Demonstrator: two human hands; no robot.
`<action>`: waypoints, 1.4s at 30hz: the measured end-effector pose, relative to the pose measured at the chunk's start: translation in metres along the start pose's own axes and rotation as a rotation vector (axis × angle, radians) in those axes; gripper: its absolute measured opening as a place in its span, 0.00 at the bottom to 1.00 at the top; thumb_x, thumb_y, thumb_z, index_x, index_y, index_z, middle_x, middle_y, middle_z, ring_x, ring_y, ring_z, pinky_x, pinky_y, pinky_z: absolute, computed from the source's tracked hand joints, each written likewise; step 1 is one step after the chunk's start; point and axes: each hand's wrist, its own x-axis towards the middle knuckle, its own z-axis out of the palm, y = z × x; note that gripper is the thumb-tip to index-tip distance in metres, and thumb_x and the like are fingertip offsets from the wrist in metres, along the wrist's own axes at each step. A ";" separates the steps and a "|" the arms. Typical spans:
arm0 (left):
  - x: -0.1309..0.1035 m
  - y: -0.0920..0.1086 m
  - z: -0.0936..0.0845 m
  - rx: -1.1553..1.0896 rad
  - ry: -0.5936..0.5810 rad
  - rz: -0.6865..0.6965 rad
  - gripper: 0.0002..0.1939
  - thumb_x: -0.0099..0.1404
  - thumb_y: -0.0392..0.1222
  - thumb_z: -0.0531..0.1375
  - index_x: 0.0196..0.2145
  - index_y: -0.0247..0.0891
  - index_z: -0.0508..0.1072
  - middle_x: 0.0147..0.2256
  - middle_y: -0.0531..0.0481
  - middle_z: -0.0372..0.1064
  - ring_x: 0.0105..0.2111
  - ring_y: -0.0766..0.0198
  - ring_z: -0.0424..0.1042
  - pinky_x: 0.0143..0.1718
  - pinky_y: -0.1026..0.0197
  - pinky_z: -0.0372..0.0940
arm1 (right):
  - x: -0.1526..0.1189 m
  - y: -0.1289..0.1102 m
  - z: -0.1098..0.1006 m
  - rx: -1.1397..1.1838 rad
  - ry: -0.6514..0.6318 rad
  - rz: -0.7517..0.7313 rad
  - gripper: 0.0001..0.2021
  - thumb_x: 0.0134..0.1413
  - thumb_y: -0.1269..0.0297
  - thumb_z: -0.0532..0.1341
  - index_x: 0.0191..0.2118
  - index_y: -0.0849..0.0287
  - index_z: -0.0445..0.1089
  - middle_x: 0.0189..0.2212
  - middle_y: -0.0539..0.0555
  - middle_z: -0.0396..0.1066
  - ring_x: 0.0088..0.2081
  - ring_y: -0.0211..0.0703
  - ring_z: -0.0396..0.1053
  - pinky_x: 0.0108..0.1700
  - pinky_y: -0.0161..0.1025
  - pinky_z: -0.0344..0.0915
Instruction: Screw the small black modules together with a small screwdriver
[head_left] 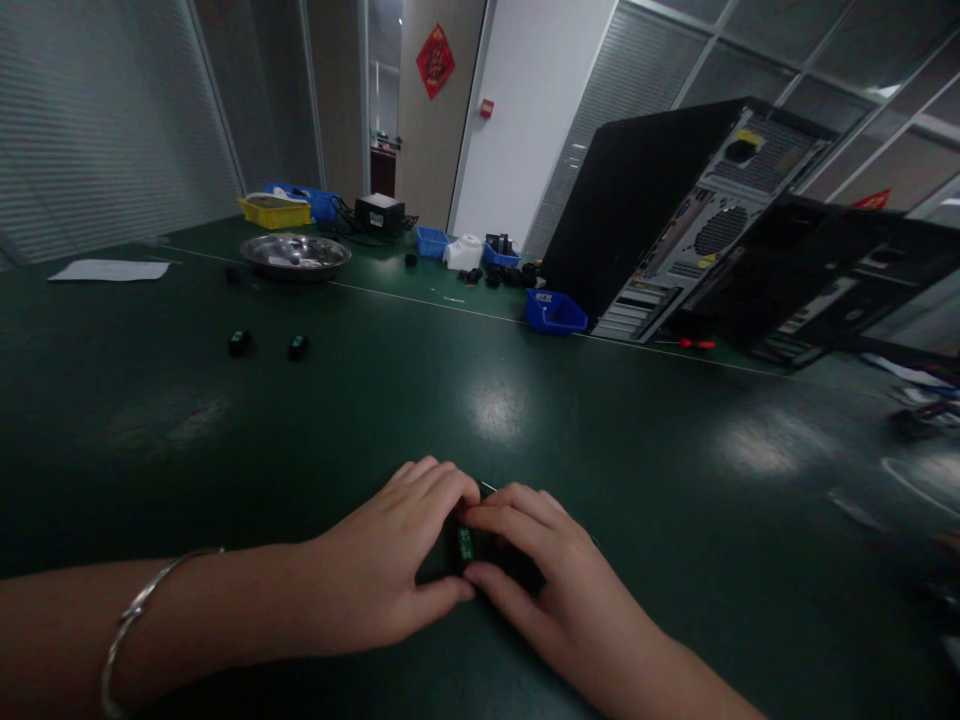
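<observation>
Near the front of the green table, a small black part with a green circuit board face (466,544) sits between my two hands. My left hand (390,560) reaches in from the left, its index finger at the far end of the part and its thumb at the near end. From the other side, my right hand (544,560) pinches the same part with thumb and index finger. The fingers of both hands hide much of its outline. A thin pale line shows just beyond the fingertips; what it belongs to is unclear.
Two similar black parts, one (239,343) left of the other (298,347), lie on the table (390,390). Farther back are a metal bowl (295,256), a paper sheet (109,270), a yellow tray (274,211) and a blue bin (555,311). A computer tower (675,210) stands right.
</observation>
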 end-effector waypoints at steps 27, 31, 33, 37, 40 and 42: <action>0.021 -0.138 -0.119 0.657 0.396 -0.256 0.28 0.66 0.58 0.58 0.56 0.36 0.64 0.56 0.36 0.65 0.59 0.40 0.62 0.61 0.42 0.53 | 0.000 0.012 -0.025 -0.057 0.109 -0.068 0.11 0.66 0.72 0.56 0.48 0.56 0.73 0.44 0.57 0.72 0.45 0.47 0.71 0.47 0.44 0.71; 0.009 -0.138 -0.147 0.715 0.458 -0.369 0.30 0.71 0.57 0.50 0.58 0.27 0.63 0.54 0.32 0.64 0.54 0.36 0.64 0.55 0.38 0.59 | -0.002 0.010 -0.034 -0.200 0.049 -0.015 0.13 0.64 0.71 0.58 0.52 0.55 0.71 0.48 0.58 0.70 0.47 0.50 0.70 0.50 0.48 0.70; -0.004 -0.141 -0.158 0.743 0.494 -0.448 0.31 0.71 0.55 0.48 0.55 0.21 0.65 0.50 0.29 0.65 0.50 0.31 0.65 0.50 0.33 0.61 | -0.003 0.010 -0.037 -0.267 -0.003 0.025 0.16 0.62 0.70 0.62 0.54 0.54 0.69 0.49 0.58 0.68 0.49 0.52 0.69 0.52 0.51 0.69; -0.034 -0.158 -0.162 0.761 0.546 -0.563 0.28 0.67 0.57 0.52 0.45 0.24 0.70 0.38 0.36 0.65 0.41 0.34 0.70 0.41 0.38 0.67 | -0.006 0.018 -0.037 -0.323 -0.021 0.081 0.14 0.57 0.70 0.65 0.49 0.55 0.70 0.46 0.57 0.69 0.46 0.53 0.69 0.49 0.50 0.70; -0.049 -0.169 -0.155 0.627 0.634 -0.583 0.16 0.67 0.53 0.52 0.37 0.38 0.69 0.36 0.46 0.63 0.36 0.46 0.70 0.38 0.46 0.69 | -0.005 0.022 -0.032 -0.344 0.009 0.113 0.07 0.58 0.72 0.62 0.42 0.56 0.70 0.40 0.55 0.70 0.41 0.51 0.70 0.43 0.47 0.70; -0.054 -0.171 -0.153 0.608 0.646 -0.551 0.12 0.67 0.49 0.51 0.35 0.41 0.69 0.36 0.49 0.62 0.35 0.50 0.70 0.38 0.49 0.69 | -0.004 0.022 -0.028 -0.335 0.032 0.110 0.06 0.59 0.73 0.61 0.41 0.56 0.69 0.39 0.54 0.70 0.40 0.50 0.70 0.41 0.45 0.70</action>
